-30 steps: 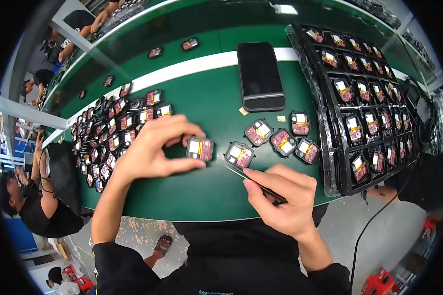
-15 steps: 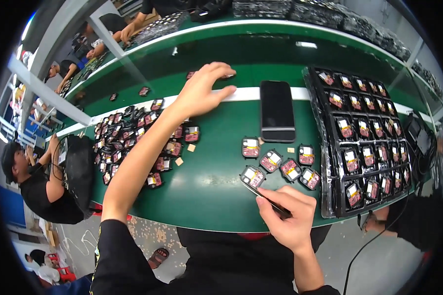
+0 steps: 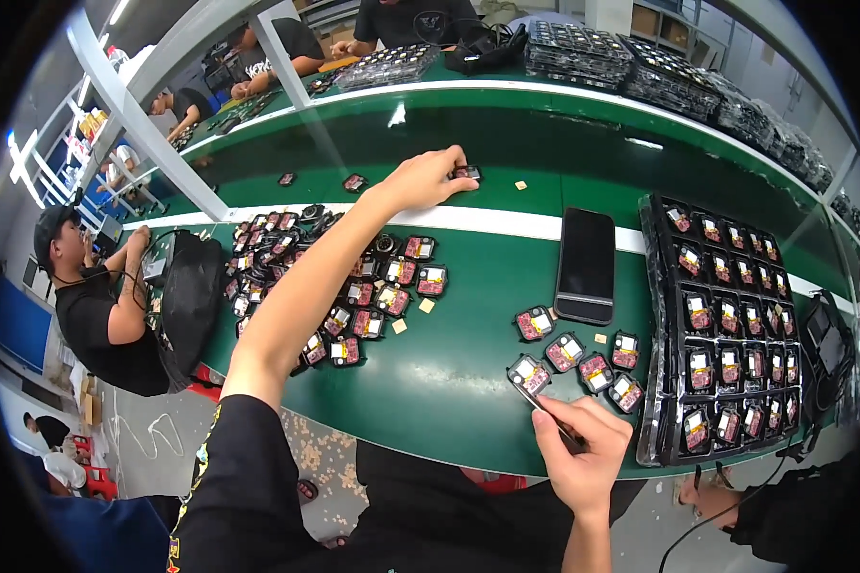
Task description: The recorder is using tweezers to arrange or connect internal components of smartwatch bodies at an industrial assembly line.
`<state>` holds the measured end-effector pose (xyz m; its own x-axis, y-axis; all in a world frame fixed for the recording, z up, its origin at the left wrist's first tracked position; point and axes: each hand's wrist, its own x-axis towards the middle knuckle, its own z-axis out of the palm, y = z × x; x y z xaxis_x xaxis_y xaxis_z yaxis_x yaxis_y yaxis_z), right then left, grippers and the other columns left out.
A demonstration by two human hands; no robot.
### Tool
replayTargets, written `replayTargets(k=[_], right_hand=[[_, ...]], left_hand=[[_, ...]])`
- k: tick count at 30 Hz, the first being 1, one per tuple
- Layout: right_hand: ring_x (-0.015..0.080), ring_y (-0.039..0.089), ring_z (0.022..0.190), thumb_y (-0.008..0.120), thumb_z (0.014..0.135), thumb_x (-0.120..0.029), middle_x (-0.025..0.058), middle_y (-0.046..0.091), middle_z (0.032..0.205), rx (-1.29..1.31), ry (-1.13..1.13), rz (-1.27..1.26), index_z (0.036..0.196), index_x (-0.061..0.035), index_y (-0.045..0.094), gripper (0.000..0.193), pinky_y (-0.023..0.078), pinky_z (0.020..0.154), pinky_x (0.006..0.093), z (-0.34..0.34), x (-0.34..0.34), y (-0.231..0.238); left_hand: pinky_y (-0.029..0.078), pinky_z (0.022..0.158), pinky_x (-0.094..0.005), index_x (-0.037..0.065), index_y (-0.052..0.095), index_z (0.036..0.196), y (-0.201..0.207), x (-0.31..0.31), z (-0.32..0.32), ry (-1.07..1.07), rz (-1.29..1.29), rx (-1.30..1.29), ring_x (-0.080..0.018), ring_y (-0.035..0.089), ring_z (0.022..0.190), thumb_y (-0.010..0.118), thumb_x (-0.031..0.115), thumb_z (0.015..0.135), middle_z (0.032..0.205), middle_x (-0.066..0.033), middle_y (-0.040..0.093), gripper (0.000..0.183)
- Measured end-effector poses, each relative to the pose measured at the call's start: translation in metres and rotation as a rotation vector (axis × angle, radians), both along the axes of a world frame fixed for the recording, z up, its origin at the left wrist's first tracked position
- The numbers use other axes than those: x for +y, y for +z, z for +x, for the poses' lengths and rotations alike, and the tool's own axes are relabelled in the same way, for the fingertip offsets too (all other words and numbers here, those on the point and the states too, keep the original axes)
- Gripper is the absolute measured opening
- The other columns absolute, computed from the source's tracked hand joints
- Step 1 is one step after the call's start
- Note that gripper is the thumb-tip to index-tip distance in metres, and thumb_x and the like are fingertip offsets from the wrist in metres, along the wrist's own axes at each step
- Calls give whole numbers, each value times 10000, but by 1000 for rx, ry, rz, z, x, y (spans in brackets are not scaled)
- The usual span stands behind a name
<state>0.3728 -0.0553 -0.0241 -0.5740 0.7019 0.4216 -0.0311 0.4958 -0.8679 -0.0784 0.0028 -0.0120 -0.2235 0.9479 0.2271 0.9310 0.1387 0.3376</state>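
My left hand (image 3: 428, 181) reaches far across the green bench, its fingers closed on a small black electronic module (image 3: 467, 173) beyond the white strip. In my right hand (image 3: 583, 447) are slim metal tweezers (image 3: 535, 402), their tip at the lower edge of a black-framed module (image 3: 529, 373) with a red circuit board and a white and yellow label. Several like it lie close together there, among them one module (image 3: 565, 351) just behind. Under my left forearm spreads a large heap of such modules (image 3: 392, 300), partly hidden by the arm.
A black phone (image 3: 586, 263) lies behind the small group. To its right, a black compartment tray (image 3: 652, 315) holds rows of modules. Small tan squares (image 3: 399, 326) are scattered about. A person (image 3: 105, 286) sits at the left; stacked trays (image 3: 578, 59) stand on the far shelf.
My left hand, with fingers spread before, has closed on the far module. The whole view has shifted. My right hand keeps the tweezers at the same module.
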Motion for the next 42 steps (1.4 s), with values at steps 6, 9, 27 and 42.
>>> replayTargets(k=[6, 9, 27, 42], right_hand=[[54, 511, 527, 851, 868, 55, 28, 640, 690, -5, 18, -3, 1086, 32, 845, 219, 341, 477, 260, -1, 1, 2], [53, 510, 523, 855, 867, 52, 29, 643, 692, -15, 14, -8, 1081, 31, 845, 215, 342, 475, 259, -1, 1, 2], [72, 549, 565, 865, 872, 28, 43, 681, 718, -91, 12, -46, 1067, 22, 852, 195, 385, 514, 256, -2, -1, 5], [66, 500, 579, 855, 877, 32, 30, 638, 703, -74, 8, -34, 1068, 37, 845, 191, 335, 530, 261, -2, -2, 4]], left_hand=[[526, 748, -448, 5, 673, 1218, 6, -37, -8, -60, 26, -45, -338, 718, 832, 770, 412, 1040, 891, -173, 727, 455], [496, 703, -422, 9, 683, 1231, 13, -62, -1, -65, -36, -52, -283, 670, 757, 784, 392, 1035, 826, -128, 686, 442], [551, 1098, -424, 19, 781, 1319, 27, -132, -31, -5, 94, -236, -337, 749, 1215, 802, 358, 991, 1286, -183, 791, 472], [600, 988, -395, -25, 717, 1357, 24, -106, -56, 256, -15, -86, -265, 737, 1093, 891, 243, 912, 1194, -165, 774, 548]])
